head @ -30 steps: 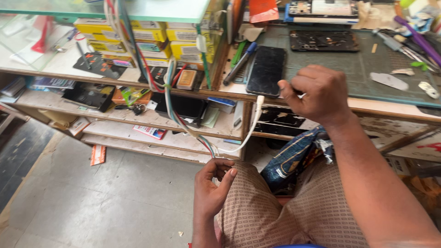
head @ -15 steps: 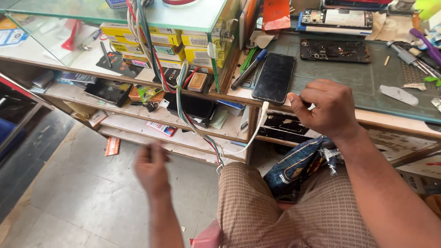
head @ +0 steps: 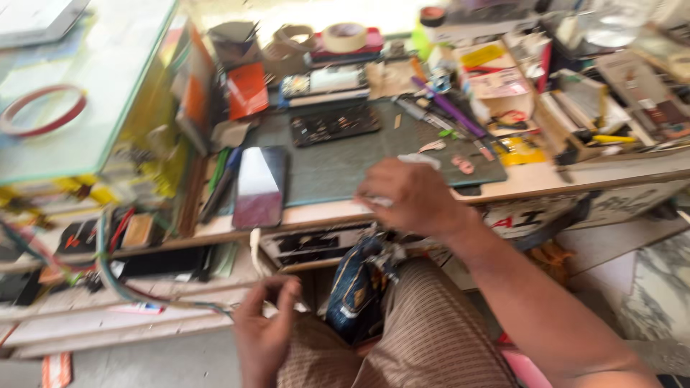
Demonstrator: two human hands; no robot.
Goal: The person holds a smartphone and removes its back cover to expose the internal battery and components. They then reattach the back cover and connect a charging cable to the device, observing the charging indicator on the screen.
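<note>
The right hand (head: pixel 411 197) has slid off the one dark glossy rectangular phone (head: pixel 259 187) onto the green work mat (head: pixel 338 169), fingers curled, grip unclear, while the left hand (head: pixel 264 332) now pinches one white cable (head: pixel 256 248) below the bench.

— Where do we have room around the green mat (head: pixel 338 169)?
— Its middle lies bare. The dark phone (head: pixel 259 187) blocks us left, tools (head: pixel 449 115) and boxes (head: pixel 496 75) crowd right.
</note>
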